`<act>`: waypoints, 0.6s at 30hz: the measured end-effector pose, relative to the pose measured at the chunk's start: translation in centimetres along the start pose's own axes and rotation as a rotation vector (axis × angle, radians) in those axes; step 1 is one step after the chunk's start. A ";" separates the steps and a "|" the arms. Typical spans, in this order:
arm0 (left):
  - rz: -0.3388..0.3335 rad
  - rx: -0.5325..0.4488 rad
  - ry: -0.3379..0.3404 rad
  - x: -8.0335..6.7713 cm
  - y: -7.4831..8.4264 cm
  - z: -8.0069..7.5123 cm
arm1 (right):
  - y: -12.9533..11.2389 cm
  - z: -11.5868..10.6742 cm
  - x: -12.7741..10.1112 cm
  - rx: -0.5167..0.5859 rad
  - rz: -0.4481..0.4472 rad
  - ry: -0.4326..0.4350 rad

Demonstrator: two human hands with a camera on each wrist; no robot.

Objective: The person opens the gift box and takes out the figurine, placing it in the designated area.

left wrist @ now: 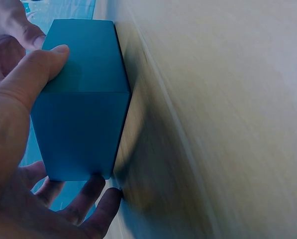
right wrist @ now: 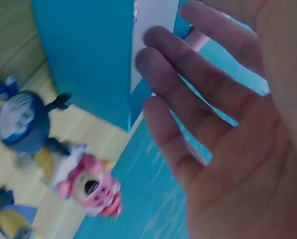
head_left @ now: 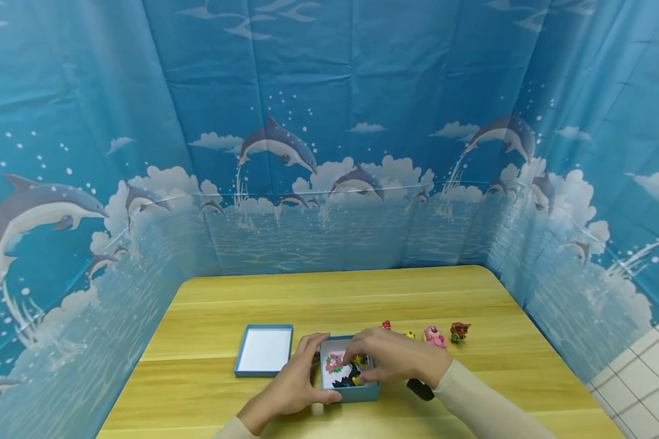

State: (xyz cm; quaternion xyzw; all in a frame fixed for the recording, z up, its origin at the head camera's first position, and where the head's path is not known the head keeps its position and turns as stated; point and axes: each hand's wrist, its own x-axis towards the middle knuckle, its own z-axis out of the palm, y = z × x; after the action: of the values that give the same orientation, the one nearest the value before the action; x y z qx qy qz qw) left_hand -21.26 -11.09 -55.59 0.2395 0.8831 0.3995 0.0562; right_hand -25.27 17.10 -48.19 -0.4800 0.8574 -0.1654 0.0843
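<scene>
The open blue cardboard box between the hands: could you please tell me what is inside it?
Inside the open blue cardboard box lie a pink figure and a black piece; the right hand covers the rest.

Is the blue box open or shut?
Open. The box shows its white inside with small figures in it, and its lid lies apart beside it on the table.

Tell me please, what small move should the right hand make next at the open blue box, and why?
Probably lift out of the small blue cardboard box and reach for the pink toy figure. The right hand hovers over the box, where toys already lie, its fingers straight and holding nothing in the right wrist view; the left hand steadies the box.
</scene>
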 end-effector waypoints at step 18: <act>0.008 0.002 0.010 0.1 -0.1 0.1 | 0.4 1.0 3.8 0.086 0.045 -0.217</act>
State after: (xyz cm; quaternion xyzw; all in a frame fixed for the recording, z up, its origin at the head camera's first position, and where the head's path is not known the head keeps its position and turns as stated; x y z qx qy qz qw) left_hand -21.34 -11.01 -55.77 0.2411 0.8827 0.4002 0.0499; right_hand -27.31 13.92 -49.21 -0.4716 0.8459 -0.1471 0.2008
